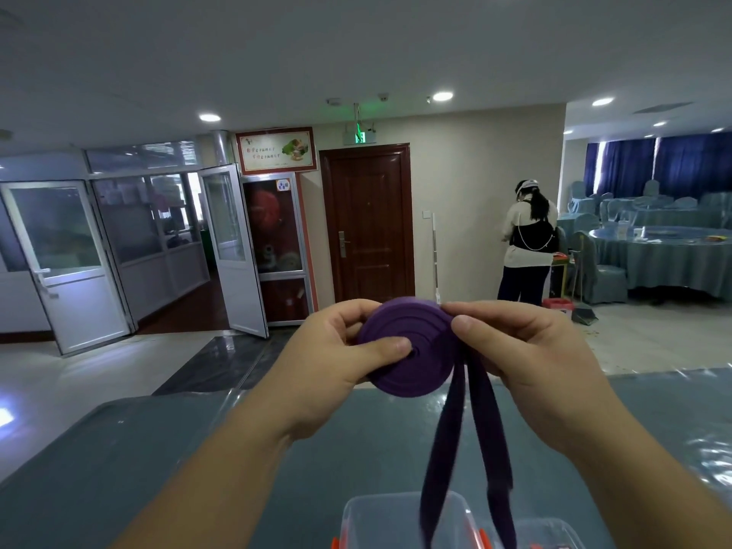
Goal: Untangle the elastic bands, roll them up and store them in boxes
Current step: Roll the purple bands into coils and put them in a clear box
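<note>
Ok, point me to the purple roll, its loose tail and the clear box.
purple roll (pixel 408 350): head view, flat coiled face.
loose tail (pixel 443 441): head view, left hanging strand.
clear box (pixel 380 517): head view, near wall.

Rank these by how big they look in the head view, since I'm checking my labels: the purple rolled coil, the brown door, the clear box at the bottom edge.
1. brown door, largest as seen, though farthest.
2. clear box, cut off by the frame edge, so unsure against the coil.
3. purple rolled coil, close to the camera.
</note>
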### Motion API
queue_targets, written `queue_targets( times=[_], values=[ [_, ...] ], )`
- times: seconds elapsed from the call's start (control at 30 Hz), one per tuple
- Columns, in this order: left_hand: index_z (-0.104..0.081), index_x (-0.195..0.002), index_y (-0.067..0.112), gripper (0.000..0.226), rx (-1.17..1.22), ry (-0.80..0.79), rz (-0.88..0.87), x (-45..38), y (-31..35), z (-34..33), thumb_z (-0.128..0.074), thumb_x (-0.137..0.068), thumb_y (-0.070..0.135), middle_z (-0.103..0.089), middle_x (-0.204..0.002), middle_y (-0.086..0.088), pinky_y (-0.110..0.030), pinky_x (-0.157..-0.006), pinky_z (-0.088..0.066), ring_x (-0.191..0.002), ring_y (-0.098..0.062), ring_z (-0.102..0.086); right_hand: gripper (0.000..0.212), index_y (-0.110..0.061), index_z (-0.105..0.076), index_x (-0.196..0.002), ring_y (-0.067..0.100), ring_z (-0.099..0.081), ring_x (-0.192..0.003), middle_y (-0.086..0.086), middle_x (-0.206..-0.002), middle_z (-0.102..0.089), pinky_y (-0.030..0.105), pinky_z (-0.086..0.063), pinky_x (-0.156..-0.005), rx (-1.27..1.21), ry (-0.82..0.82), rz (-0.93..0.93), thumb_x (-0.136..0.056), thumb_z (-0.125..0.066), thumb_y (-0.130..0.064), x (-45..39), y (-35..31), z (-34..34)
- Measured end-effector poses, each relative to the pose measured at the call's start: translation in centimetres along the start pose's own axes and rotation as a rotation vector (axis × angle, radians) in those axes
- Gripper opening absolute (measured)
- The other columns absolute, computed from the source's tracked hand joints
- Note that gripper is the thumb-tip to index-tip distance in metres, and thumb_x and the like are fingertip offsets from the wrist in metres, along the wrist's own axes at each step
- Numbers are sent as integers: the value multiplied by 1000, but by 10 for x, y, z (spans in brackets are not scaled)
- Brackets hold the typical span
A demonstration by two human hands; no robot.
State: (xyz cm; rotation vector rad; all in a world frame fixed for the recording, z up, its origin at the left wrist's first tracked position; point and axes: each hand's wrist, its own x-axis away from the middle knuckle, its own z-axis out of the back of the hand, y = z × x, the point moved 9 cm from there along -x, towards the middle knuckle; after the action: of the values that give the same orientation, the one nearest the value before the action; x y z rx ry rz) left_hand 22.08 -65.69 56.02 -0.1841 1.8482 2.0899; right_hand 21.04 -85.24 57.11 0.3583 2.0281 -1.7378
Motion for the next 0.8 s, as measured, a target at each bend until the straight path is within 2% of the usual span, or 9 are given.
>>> queue_targets(
  times=[0.1,0.27,0.33,0.43,0.5,0.6,0.73,0.8],
  values=[
    [-71,-117,12,51,96,17,26,0,-7,-1,-88,-69,20,-79,-109,-12,-47,-89,-61,-102,-31,-77,36,-10,-79,-106,23,-79,-92,9,-98,-82,22,-62,-80,-38,-18,-18,-70,-74,-14,-1,1,-1],
    [-73,-119,17,44,-106,-52,7,0,3,0,-85,-76,16,-79,-109,-8,-46,-92,-62,-103,-27,-77,32,-12,-81,-99,26,-79,-92,11,-96,-82,25,-63,-79,-24,-33,-20,-68,-76,-15,0,4,-4],
    [-74,-117,18,46,-63,-11,-6,-1,2,3,-85,-73,21,-79,-109,-9,-49,-92,-62,-102,-29,-77,39,-14,-79,-106,24,-79,-95,9,-99,-82,27,-63,-82,-20,-24,-19,-67,-76,-19,0,4,-3],
    [-73,-118,17,52,18,40,1,-1,-3,4,-88,-69,24,-79,-111,-11,-55,-93,-60,-103,-32,-76,43,-13,-77,-111,19,-79,-95,6,-100,-82,21,-61,-81,-24,-20,-11,-68,-76,-15,-1,2,-3],
    [-72,-119,19,51,-40,17,-5,-1,-1,3,-89,-71,21,-79,-111,-9,-51,-92,-61,-103,-30,-77,38,-13,-78,-110,17,-79,-95,4,-99,-82,20,-61,-80,17,-38,-11,-72,-76,-11,-2,0,-4],
    [-74,-115,22,42,-168,-5,-25,-3,4,5,-88,-77,14,-80,-107,-4,-45,-89,-63,-100,-24,-77,30,-16,-79,-107,18,-79,-96,2,-99,-82,25,-62,-86,98,-43,3,-81,-76,-2,-2,0,-5],
    [-72,-117,15,50,-9,64,-16,-4,-1,6,-87,-69,18,-79,-108,-10,-51,-90,-62,-101,-31,-77,32,-19,-79,-109,18,-78,-99,0,-102,-82,28,-61,-89,88,4,41,-82,-77,-2,-2,-3,-1],
    [-70,-119,14,49,3,50,6,-3,-5,4,-86,-72,13,-79,-109,-10,-50,-90,-62,-102,-32,-77,32,-20,-80,-108,16,-78,-97,-2,-100,-82,26,-61,-88,122,-11,37,-83,-77,-1,-2,-2,-2]
  ],
)
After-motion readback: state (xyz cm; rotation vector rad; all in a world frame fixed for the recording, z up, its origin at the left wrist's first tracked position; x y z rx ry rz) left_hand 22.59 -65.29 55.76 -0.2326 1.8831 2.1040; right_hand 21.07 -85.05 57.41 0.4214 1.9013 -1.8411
